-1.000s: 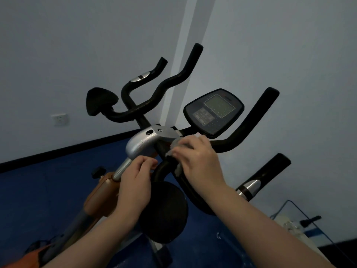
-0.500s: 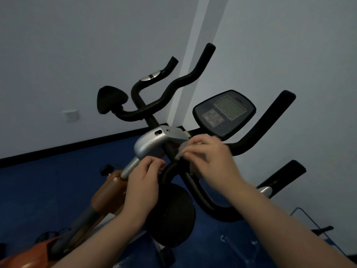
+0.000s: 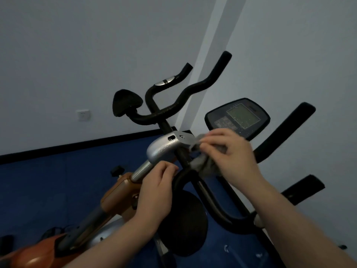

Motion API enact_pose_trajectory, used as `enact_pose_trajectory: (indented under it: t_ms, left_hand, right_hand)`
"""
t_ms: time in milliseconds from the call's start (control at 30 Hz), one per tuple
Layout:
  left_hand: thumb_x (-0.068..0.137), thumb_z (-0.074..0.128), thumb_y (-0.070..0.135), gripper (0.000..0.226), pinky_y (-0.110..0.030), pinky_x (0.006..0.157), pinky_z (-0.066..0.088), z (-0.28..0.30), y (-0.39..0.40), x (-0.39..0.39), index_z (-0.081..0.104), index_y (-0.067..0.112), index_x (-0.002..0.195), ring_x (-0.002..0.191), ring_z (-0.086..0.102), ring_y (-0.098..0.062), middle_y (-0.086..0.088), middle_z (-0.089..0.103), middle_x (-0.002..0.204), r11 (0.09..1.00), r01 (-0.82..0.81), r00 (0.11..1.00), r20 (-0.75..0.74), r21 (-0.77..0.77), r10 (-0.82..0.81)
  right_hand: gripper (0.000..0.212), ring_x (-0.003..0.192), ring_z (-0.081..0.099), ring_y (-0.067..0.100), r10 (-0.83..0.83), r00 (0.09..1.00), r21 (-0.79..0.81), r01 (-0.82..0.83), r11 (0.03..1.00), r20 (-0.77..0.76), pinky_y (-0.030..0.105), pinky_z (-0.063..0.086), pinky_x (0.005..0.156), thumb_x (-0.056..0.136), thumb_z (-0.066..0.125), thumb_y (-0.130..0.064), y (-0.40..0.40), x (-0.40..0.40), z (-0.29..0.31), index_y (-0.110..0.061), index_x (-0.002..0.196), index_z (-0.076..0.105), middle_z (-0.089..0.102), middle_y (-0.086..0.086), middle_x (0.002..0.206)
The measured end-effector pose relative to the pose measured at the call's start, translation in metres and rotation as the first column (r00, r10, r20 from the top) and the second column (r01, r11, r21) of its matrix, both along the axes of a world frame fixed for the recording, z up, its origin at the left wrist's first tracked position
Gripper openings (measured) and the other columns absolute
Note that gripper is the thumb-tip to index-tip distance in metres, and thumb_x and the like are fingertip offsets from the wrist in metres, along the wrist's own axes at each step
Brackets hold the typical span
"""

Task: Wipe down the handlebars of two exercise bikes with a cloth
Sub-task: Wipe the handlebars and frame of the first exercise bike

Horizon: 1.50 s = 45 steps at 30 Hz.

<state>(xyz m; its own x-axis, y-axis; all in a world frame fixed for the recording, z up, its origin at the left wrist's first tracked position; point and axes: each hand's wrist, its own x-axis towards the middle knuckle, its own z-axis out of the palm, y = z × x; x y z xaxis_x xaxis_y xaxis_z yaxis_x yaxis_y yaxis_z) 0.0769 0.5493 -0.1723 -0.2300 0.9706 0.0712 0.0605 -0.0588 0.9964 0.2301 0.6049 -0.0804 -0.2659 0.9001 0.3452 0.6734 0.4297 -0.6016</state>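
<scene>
Pressing the cloth against the handlebar, right hand.

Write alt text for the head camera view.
A person's right hand presses a grey cloth against the black handlebars of an exercise bike, while the left hand holds the silver stem. A display console sits just behind.

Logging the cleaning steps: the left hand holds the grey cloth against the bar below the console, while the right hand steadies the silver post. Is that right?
Not quite: the hands are swapped. In the head view the right hand holds the grey cloth against the bar below the console, and the left hand steadies the silver post.
</scene>
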Motion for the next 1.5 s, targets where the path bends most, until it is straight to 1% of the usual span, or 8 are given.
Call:
enact_pose_trajectory:
  t_ms: [200,467,633,833,967,1067,1400,1500]
  left_hand:
    - [0.085,0.043,0.041,0.014,-0.019,0.068,0.045,-0.007,-0.007,-0.001,0.057,0.037,0.085,0.083,0.058,-0.002,0.016,0.059,0.085,0.987,-0.021,0.962,-0.267,0.158,0.063]
    - [0.085,0.041,0.041,0.014,-0.020,0.065,0.041,-0.006,-0.006,-0.003,0.054,0.038,0.080,0.082,0.056,-0.004,0.016,0.056,0.083,0.986,-0.018,0.959,-0.275,0.167,0.064]
    - [0.085,0.042,0.039,0.015,-0.017,0.065,0.038,-0.005,-0.006,-0.003,0.055,0.036,0.078,0.083,0.054,-0.004,0.016,0.054,0.084,0.986,-0.016,0.961,-0.272,0.163,0.060]
    - [0.087,0.043,0.033,0.016,-0.013,0.067,0.037,-0.005,-0.002,-0.007,0.056,0.032,0.077,0.083,0.054,-0.006,0.015,0.054,0.082,0.981,-0.042,0.960,-0.265,0.187,0.091]
    - [0.087,0.042,0.034,0.018,-0.019,0.068,0.040,-0.006,-0.004,-0.004,0.057,0.030,0.077,0.084,0.055,-0.008,0.013,0.054,0.081,0.982,-0.016,0.966,-0.250,0.186,0.063]
    - [0.088,0.042,0.035,0.020,-0.021,0.069,0.041,-0.007,-0.006,-0.004,0.057,0.029,0.077,0.084,0.055,-0.009,0.013,0.054,0.082,0.982,0.006,0.969,-0.244,0.190,0.042]
    - [0.088,0.041,0.036,0.021,-0.026,0.067,0.043,-0.007,-0.002,-0.003,0.057,0.030,0.077,0.084,0.056,-0.011,0.012,0.055,0.082,0.984,-0.003,0.972,-0.230,0.180,0.045]
    - [0.088,0.041,0.035,0.021,-0.027,0.068,0.043,-0.008,-0.003,-0.006,0.058,0.029,0.076,0.084,0.057,-0.011,0.012,0.056,0.081,0.982,-0.016,0.973,-0.224,0.191,0.059]
  right_hand:
    - [0.012,0.087,0.053,0.006,0.089,0.867,-0.053,-0.073,0.996,0.491,0.029,0.044,0.073,0.078,0.069,-0.047,0.010,-0.017,-0.010,-0.036,0.078,0.063,0.059,-0.019,0.090]
    - [0.017,0.080,0.058,0.022,-0.082,0.839,0.036,0.075,0.997,0.538,0.028,0.038,0.066,0.086,0.064,-0.039,0.042,-0.045,-0.023,-0.023,0.088,0.060,0.048,-0.003,0.103]
    - [0.024,0.082,0.053,0.010,0.125,0.835,-0.166,-0.041,0.985,0.536,0.024,0.033,0.062,0.073,0.074,-0.046,0.037,-0.023,-0.010,-0.036,0.074,0.051,0.048,-0.012,0.094]
    - [0.019,0.073,0.052,0.022,-0.054,0.841,0.014,0.055,0.998,0.539,0.029,0.035,0.064,0.086,0.063,-0.036,0.047,-0.055,-0.030,-0.025,0.087,0.048,0.044,-0.005,0.093]
    - [0.012,0.080,0.055,0.017,0.201,0.777,-0.081,-0.190,0.978,0.597,0.027,0.036,0.063,0.085,0.065,-0.034,0.037,-0.032,-0.017,-0.029,0.090,0.056,0.047,-0.009,0.099]
    - [0.009,0.084,0.051,0.005,0.350,0.755,-0.200,-0.287,0.937,0.554,0.017,0.034,0.064,0.083,0.066,-0.035,0.030,-0.018,-0.010,-0.036,0.087,0.057,0.044,-0.018,0.100]
    - [0.013,0.082,0.053,0.011,0.113,0.861,-0.058,-0.097,0.994,0.496,0.025,0.034,0.065,0.081,0.070,-0.034,0.040,-0.037,-0.034,-0.033,0.085,0.057,0.041,-0.013,0.095]
    - [0.013,0.089,0.055,0.004,0.124,0.985,-0.139,-0.108,0.984,0.118,0.017,0.041,0.076,0.080,0.072,-0.022,0.029,-0.032,-0.021,-0.029,0.081,0.061,0.047,-0.010,0.096]
